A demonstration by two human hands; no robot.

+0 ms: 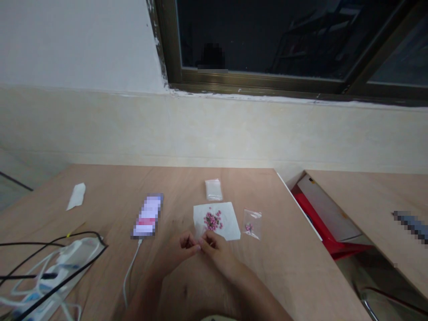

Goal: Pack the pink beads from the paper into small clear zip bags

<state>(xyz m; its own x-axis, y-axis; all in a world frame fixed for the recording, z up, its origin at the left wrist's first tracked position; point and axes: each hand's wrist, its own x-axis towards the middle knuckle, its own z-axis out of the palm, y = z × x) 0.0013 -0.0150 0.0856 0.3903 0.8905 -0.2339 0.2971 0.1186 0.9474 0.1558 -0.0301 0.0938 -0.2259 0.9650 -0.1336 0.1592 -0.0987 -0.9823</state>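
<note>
My left hand and my right hand meet fingertip to fingertip at the near edge of a white paper sheet. Both are closed in a pinch. A faint see-through patch shows just above the fingertips, but what they hold is too small to make out. On the sheet, beyond my right hand, lies a loose pile of small pink pieces. To the right of the paper is a clear plastic bag with a few pink pieces inside. A stack of clear bags lies behind the sheet.
A phone on a white charging cable lies left of the paper. Further left are a white power strip with tangled cables and a white scrap. Right of the table edge, a red item sits in the gap.
</note>
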